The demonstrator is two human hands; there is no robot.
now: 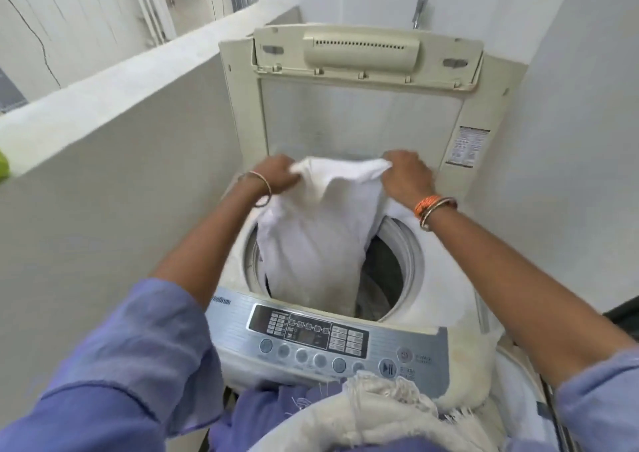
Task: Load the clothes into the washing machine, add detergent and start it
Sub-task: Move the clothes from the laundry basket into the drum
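A top-loading washing machine (pixel 408 265) stands in front of me with its lid (pixel 359 112) raised upright. Both hands hold a white garment (pixel 318 237) by its top edge above the drum opening. My left hand (pixel 273 176) grips its left corner and my right hand (pixel 406 178) grips its right corner. The garment hangs down into the drum, where more laundry shows dimly underneath. A silver control panel (pixel 321 344) with round buttons runs along the machine's near edge.
A low white wall (pixel 114 161) runs along the left of the machine. A white wall (pixel 570 140) stands close on the right. A cream fringed cloth (pixel 390 406) lies bunched at my waist over the panel's near edge. A tap (pixel 419 12) sticks out behind the lid.
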